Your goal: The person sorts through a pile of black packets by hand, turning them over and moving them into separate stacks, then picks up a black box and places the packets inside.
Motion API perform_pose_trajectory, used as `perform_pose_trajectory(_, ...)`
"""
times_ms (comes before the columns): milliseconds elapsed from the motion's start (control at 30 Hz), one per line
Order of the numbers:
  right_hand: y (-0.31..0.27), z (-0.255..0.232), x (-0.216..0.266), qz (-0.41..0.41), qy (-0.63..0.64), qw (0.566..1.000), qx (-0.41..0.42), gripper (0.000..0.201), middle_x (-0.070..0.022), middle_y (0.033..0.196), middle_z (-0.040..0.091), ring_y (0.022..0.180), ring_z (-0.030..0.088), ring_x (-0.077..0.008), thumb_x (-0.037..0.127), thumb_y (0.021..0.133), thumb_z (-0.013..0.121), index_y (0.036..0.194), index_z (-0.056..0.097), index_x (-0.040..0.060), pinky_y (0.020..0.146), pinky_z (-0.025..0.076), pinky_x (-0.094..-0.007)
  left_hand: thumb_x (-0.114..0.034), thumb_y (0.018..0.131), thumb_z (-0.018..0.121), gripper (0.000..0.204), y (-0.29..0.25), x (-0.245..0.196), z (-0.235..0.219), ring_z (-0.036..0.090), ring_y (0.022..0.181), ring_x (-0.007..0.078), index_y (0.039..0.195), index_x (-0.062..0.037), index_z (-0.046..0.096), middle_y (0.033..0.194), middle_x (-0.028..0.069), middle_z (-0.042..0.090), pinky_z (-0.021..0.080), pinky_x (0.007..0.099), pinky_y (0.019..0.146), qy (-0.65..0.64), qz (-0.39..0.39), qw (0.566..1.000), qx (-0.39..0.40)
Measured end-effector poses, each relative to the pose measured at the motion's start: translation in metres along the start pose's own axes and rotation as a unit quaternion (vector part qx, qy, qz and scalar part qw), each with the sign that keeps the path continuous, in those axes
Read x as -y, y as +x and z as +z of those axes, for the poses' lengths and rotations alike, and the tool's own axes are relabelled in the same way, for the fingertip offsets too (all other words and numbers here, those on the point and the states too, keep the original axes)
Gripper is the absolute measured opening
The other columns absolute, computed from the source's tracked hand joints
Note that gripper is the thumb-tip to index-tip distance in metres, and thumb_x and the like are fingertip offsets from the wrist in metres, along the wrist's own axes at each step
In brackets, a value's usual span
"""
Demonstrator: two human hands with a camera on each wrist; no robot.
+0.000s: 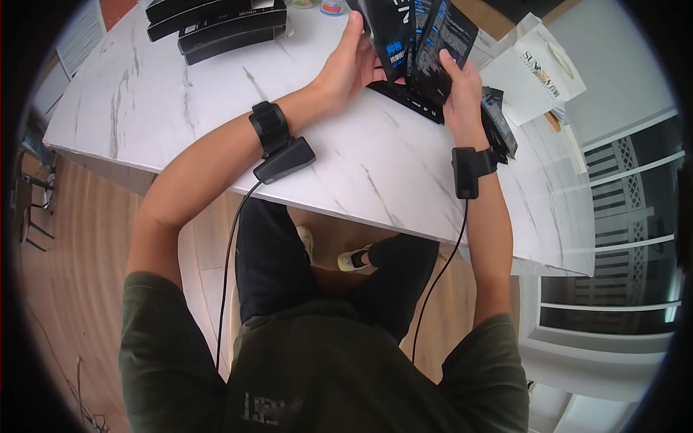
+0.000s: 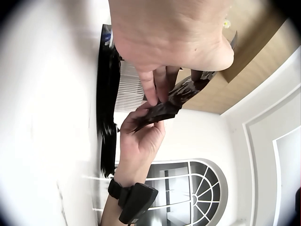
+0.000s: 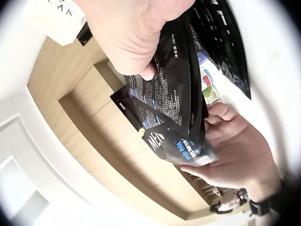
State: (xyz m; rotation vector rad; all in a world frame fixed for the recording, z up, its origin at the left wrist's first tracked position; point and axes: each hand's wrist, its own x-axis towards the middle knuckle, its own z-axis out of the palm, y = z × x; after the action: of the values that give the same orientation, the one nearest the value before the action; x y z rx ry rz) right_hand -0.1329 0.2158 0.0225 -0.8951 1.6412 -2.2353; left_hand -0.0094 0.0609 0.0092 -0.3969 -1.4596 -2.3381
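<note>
Above the table, my left hand (image 1: pixel 341 72) grips a black sachet (image 1: pixel 390 36) with white and blue lettering, thumb on its front. Several more black sachets (image 1: pixel 446 54), fanned out with small print on their backs, are pinched in my right hand (image 1: pixel 464 94), its thumb (image 3: pixel 148 71) lying across the front one. The two sets overlap between the hands in the right wrist view. Under them on the tabletop lies a flat black package (image 1: pixel 408 102). Beside my right wrist are further black packets (image 1: pixel 498 119), partly hidden by the forearm.
The white marbled table (image 1: pixel 346 166) spreads before me. Black boxes (image 1: pixel 231 32) are stacked at the far left, and a white paper bag (image 1: pixel 534 68) stands at the right. A small jar (image 1: pixel 332 7) shows at the back edge. Cables run from both wrist cameras toward me.
</note>
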Motion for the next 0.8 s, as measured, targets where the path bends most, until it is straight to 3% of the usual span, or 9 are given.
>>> perform_pose_trajectory(100,-0.001,0.003,0.001,-0.008,-0.006,1.0,-0.016,0.035,-0.0076,0.108,0.062,0.097,0.06,-0.0158,0.018,0.088,0.063,0.115,0.052,-0.0003,0.088,0.048,-0.0305,-0.069,0.09,0.01,0.085,-0.003,-0.004,0.003,0.053,0.111,0.0194,0.134,-0.0036,0.041,0.127,0.0099,0.054,0.042,0.0378,0.093,-0.03,-0.021,0.999,-0.015)
perform_pose_trajectory(200,-0.001,0.001,0.001,0.018,0.014,1.0,0.008,0.035,-0.0073,0.107,0.062,0.095,0.061,-0.0154,0.019,0.088,0.063,0.115,0.053,-0.0002,0.086,0.049,-0.0302,-0.064,0.094,0.016,0.075,0.0,-0.002,-0.005,0.053,0.11,0.018,0.132,-0.0047,0.043,0.126,0.0086,0.053,0.043,0.0365,0.092,-0.056,0.009,0.996,0.069)
perform_pose_trajectory(300,-0.002,0.004,0.002,0.059,0.013,0.998,0.004,0.034,-0.0072,0.106,0.063,0.093,0.061,-0.0149,0.019,0.089,0.063,0.115,0.053,-0.0005,0.083,0.05,-0.0292,-0.054,0.094,0.042,0.063,0.004,0.007,-0.007,0.055,0.101,0.015,0.131,-0.003,0.042,0.123,0.0092,0.055,0.046,0.0304,0.086,-0.026,0.027,0.999,0.021)
perform_pose_trajectory(400,-0.007,0.008,0.002,0.085,-0.006,0.996,0.029,0.029,-0.0066,0.102,0.064,0.093,0.06,-0.0124,0.013,0.086,0.065,0.111,0.057,0.0002,0.084,0.048,-0.0271,-0.038,0.094,0.053,0.046,0.005,0.014,-0.002,0.053,0.109,0.0124,0.127,-0.0068,0.047,0.12,0.0044,0.056,0.042,0.0316,0.093,0.043,0.03,0.999,-0.013)
perform_pose_trajectory(500,-0.01,0.017,-0.004,-0.005,-0.039,0.999,0.033,0.027,-0.0062,0.103,0.064,0.092,0.06,-0.0121,0.012,0.086,0.065,0.11,0.058,-0.0001,0.083,0.046,-0.0259,-0.029,0.091,0.062,0.043,0.0,0.006,0.002,0.055,0.1,0.0095,0.123,-0.0049,0.049,0.11,0.0033,0.06,0.045,0.0278,0.086,0.158,0.054,0.984,-0.058)
perform_pose_trajectory(533,-0.011,0.019,-0.003,-0.024,-0.025,0.999,0.021,0.027,-0.006,0.104,0.064,0.091,0.059,-0.0118,0.011,0.086,0.065,0.109,0.058,-0.0002,0.084,0.044,-0.0246,-0.026,0.09,0.063,0.035,0.001,0.002,0.003,0.058,0.088,0.0069,0.115,-0.0031,0.054,0.098,0.0019,0.064,0.046,0.023,0.075,0.149,0.051,0.983,-0.092)
perform_pose_trajectory(633,-0.01,0.02,0.003,-0.096,-0.02,0.992,-0.077,0.027,-0.0056,0.104,0.064,0.092,0.058,-0.0116,0.01,0.086,0.066,0.11,0.058,-0.0003,0.084,0.044,-0.0244,-0.024,0.088,0.065,0.029,0.012,0.009,-0.02,0.057,0.075,0.0078,0.104,-0.0003,0.06,0.087,0.0033,0.064,0.046,0.0222,0.065,0.11,0.036,0.982,-0.148)
perform_pose_trajectory(767,0.0,0.008,0.012,-0.176,0.079,0.975,-0.111,0.032,-0.0073,0.11,0.06,0.093,0.059,-0.015,0.007,0.086,0.064,0.115,0.052,-0.0008,0.087,0.048,-0.03,-0.022,0.093,0.057,0.024,0.01,0.008,-0.022,0.058,0.08,0.0046,0.106,-0.0015,0.058,0.091,0.0011,0.065,0.045,0.0203,0.07,0.095,0.08,0.969,-0.214)
perform_pose_trajectory(800,0.0,0.004,0.016,-0.147,0.123,0.975,-0.111,0.03,-0.0081,0.108,0.059,0.093,0.061,-0.0184,0.008,0.087,0.063,0.113,0.05,0.0,0.085,0.051,-0.0344,-0.021,0.094,0.056,0.024,0.012,0.009,-0.024,0.057,0.081,0.005,0.108,-0.0015,0.057,0.093,0.0016,0.065,0.044,0.0207,0.071,0.102,0.097,0.965,-0.222)
